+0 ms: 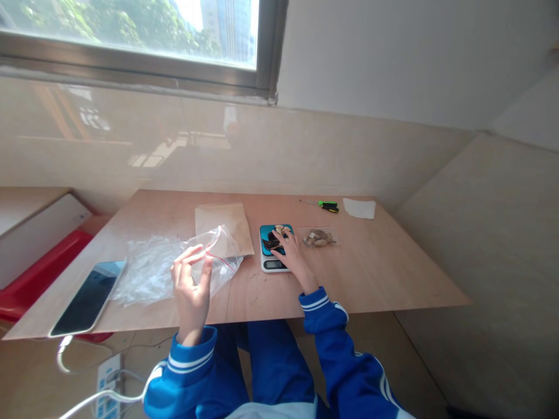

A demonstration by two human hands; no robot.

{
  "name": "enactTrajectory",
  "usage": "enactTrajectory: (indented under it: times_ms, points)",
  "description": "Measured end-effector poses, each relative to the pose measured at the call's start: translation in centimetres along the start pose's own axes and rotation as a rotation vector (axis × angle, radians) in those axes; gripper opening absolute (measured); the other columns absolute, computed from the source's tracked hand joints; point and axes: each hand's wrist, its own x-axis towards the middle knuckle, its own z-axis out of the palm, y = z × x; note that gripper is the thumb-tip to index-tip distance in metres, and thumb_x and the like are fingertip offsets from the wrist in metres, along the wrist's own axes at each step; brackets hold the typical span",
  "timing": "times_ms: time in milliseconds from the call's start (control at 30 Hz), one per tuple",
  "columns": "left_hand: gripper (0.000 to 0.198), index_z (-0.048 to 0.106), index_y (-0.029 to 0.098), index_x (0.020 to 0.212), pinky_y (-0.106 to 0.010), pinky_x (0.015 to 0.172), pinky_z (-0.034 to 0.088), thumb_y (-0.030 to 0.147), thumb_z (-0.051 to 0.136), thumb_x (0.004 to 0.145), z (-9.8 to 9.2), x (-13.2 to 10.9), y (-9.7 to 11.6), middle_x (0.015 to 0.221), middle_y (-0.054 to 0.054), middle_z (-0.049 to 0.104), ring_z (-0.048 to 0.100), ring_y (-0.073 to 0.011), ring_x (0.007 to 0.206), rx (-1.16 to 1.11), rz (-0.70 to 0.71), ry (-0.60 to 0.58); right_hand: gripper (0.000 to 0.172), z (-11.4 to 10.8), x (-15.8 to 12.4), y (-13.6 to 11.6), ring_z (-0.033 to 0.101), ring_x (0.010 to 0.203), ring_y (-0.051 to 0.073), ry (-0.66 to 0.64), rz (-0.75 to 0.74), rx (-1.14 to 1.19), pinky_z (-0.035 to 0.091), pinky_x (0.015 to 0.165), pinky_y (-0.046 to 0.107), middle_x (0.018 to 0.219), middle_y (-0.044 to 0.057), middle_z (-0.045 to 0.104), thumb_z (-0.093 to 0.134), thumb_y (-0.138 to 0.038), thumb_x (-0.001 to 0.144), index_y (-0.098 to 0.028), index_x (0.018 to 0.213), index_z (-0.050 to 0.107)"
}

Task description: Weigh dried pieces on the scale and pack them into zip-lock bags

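At 11 o'clock, the left grip (190, 291) stands narrow at the edge of the zip bag (151, 270); at 12 o'clock, the right grip (292, 256) lies wide over dried pieces (273, 241) on the scale (267, 263) on the bench (371, 273).

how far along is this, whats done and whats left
Done: dark and pale pieces already sit on the digital scale. In hand: the right hand is on those pieces, and the left hand is up at a clear zip bag, which looks empty. Still left: brownish pieces lie in a clear packet beside the scale.
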Motion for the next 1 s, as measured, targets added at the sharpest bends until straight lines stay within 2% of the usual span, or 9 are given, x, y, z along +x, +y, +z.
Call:
enactTrajectory:
  times_ms: [100, 167, 333, 533, 700, 867, 1000]
  points:
    - [0.019, 0.052, 0.020, 0.099, -0.049, 0.112, 0.028, 0.037, 0.051, 0.091, 0.7, -0.3, -0.1, 0.135, -0.012, 0.055, 0.040, -0.0252, 0.136, -0.124, -0.086, -0.074, 0.053, 0.5, -0.1, -0.1, 0.045, 0.125, 0.033, 0.051, -0.021, -0.026, 0.038, 0.104, 0.048, 0.136, 0.016, 0.051, 0.061, -0.031, 0.087, -0.022, 0.138, 0.050]
    - [0.020, 0.046, 0.022, 0.102, -0.050, 0.113, 0.027, 0.038, 0.048, 0.092, 1.2, -0.5, -0.3, 0.141, -0.014, 0.051, 0.035, -0.0240, 0.140, -0.207, -0.140, -0.110, 0.049, 0.7, -0.3, -0.2, 0.050, 0.118, 0.032, 0.083, -0.031, -0.012, 0.042, 0.101, 0.047, 0.129, 0.015, 0.057, 0.062, -0.028, 0.087, -0.023, 0.136, 0.054]
    - [0.023, 0.039, 0.023, 0.107, -0.049, 0.112, 0.031, 0.041, 0.045, 0.094, 2.0, -0.8, -0.8, 0.137, -0.015, 0.053, 0.041, -0.0220, 0.136, -0.266, -0.235, -0.124, 0.036, 1.0, -0.4, 0.2, 0.057, 0.105, 0.028, 0.159, -0.067, 0.066, 0.049, 0.094, 0.043, 0.110, 0.012, 0.065, 0.054, -0.020, 0.091, -0.024, 0.126, 0.063]
    - [0.024, 0.043, 0.022, 0.105, -0.047, 0.102, 0.044, 0.042, 0.046, 0.093, 2.0, -0.8, -0.4, 0.122, -0.014, 0.062, 0.056, -0.0242, 0.121, -0.210, -0.276, -0.130, 0.027, 1.5, -0.7, 0.5, 0.060, 0.105, 0.026, 0.248, -0.076, 0.230, 0.049, 0.095, 0.042, 0.106, 0.009, 0.068, 0.056, -0.020, 0.089, -0.024, 0.110, 0.071]
    - [0.025, 0.044, 0.020, 0.101, -0.047, 0.099, 0.046, 0.044, 0.044, 0.093, 2.6, -1.0, -0.6, 0.125, -0.019, 0.061, 0.057, -0.0265, 0.121, -0.207, -0.261, -0.152, 0.017, 1.8, -0.9, 0.3, 0.064, 0.099, 0.025, 0.353, 0.005, 0.391, 0.050, 0.092, 0.040, 0.097, 0.009, 0.072, 0.058, -0.023, 0.087, -0.020, 0.087, 0.074]
    - [0.032, 0.040, 0.020, 0.117, -0.048, 0.105, 0.041, 0.043, 0.039, 0.095, 3.4, -1.5, -1.1, 0.140, -0.020, 0.050, 0.052, -0.0245, 0.126, -0.295, -0.252, -0.241, 0.019, 1.5, -0.8, 0.1, 0.067, 0.095, 0.024, 0.402, 0.052, 0.440, 0.052, 0.089, 0.039, 0.097, 0.011, 0.073, 0.057, -0.030, 0.087, -0.018, 0.088, 0.073]
    - [0.036, 0.039, 0.017, 0.119, -0.048, 0.103, 0.041, 0.044, 0.039, 0.095, 3.8, -1.8, -1.3, 0.138, -0.022, 0.050, 0.055, -0.0245, 0.122, -0.315, -0.257, -0.282, 0.021, 1.0, -0.6, -0.3, 0.068, 0.093, 0.025, 0.458, 0.210, 0.644, 0.053, 0.086, 0.040, 0.095, 0.010, 0.075, 0.064, -0.036, 0.081, -0.017, 0.088, 0.073]
